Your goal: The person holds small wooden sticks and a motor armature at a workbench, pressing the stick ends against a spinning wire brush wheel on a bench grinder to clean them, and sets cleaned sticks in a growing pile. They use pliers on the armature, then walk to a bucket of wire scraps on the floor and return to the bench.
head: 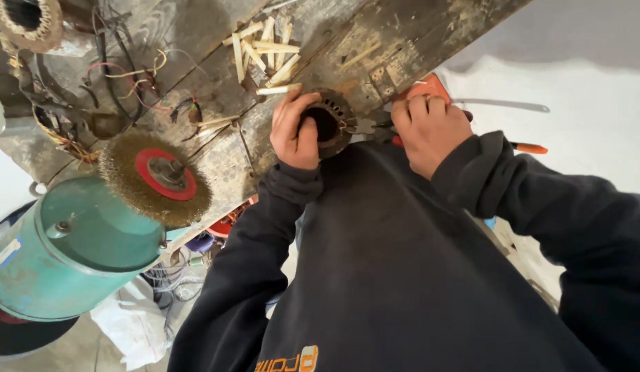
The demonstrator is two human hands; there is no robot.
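Note:
My left hand [294, 129] wraps around a dark round motor stator [334, 122] at the near edge of a worn wooden workbench [375, 41]. Its fingers curl over the stator's left rim. My right hand [427, 127] is closed on pliers with orange handles [529, 147]. The metal jaws [365, 126] reach into the stator's right side. Both sleeves are dark and hide my wrists.
A heap of pale paper strips [265, 48] lies just beyond the stator. A wire brush wheel with a red hub [157, 178] sticks out of a teal motor [65, 255] at left. Tangled wires [120, 76] and another stator [27, 21] sit far left.

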